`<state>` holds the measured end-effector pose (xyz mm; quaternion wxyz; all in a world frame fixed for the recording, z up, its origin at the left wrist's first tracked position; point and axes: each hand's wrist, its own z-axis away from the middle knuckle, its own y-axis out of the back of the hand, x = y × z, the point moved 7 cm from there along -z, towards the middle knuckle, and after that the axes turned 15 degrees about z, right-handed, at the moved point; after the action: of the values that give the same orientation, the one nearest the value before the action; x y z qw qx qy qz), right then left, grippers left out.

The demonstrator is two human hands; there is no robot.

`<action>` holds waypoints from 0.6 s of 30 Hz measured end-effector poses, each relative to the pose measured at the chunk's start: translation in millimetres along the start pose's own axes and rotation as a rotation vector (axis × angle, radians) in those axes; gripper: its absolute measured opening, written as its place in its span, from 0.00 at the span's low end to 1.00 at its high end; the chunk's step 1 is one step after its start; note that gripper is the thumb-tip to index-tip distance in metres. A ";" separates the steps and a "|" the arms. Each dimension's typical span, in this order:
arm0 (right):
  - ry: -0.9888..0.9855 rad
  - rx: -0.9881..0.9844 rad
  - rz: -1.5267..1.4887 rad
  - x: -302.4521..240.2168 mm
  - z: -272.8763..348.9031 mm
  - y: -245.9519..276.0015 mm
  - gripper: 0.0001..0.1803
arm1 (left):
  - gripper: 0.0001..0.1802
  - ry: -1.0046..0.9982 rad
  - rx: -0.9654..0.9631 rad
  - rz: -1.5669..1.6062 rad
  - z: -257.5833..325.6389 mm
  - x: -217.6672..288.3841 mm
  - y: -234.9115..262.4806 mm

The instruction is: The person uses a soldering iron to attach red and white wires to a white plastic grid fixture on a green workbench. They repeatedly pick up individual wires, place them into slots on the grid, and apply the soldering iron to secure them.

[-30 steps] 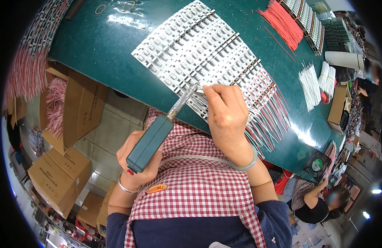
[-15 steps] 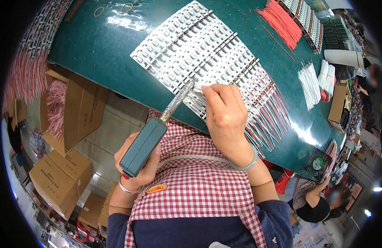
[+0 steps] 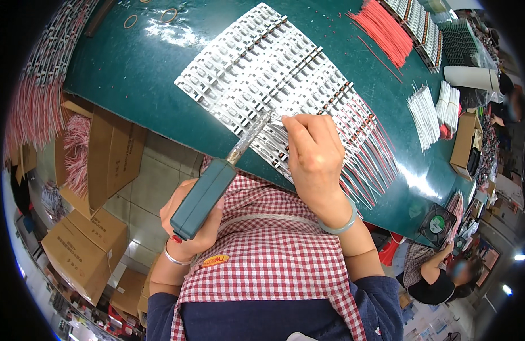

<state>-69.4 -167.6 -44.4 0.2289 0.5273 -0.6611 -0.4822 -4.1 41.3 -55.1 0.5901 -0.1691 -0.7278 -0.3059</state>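
My left hand [image 3: 201, 241] is wrapped round the dark green body of a soldering gun [image 3: 201, 200]. Its silver barrel points up and right, with the tip on the lower edge of a panel of white strip boards [image 3: 239, 74]. Close beside that tip, my right hand [image 3: 314, 156] has thumb and forefinger pinched together at the boards. What they hold is too small to make out. Red and white wires [image 3: 371, 162] stick out from the panel's right part, some partly behind my right hand.
On the green table [image 3: 132, 74] lie red wires [image 3: 384, 28], white wire bundles [image 3: 424, 119] and rubber bands [image 3: 168, 15]. Wired boards [image 3: 49, 57] hang at the left. Cardboard boxes [image 3: 83, 244] stand below the table. A black fan [image 3: 435, 223] and another person [image 3: 435, 275] are at right.
Both hands have shifted slightly right along the boards' lower edge, and the soldering tip with them. The view has moved a little. My grips look the same.
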 end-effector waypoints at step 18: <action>0.052 -0.020 -0.011 -1.7 1.4 -2.8 0.17 | 0.11 -0.013 -0.006 -0.041 -2.0 0.3 0.0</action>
<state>-68.6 -165.5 -47.0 0.2485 0.5410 -0.6472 -0.4762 -2.7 40.0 -54.6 0.5784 -0.1578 -0.7340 -0.3191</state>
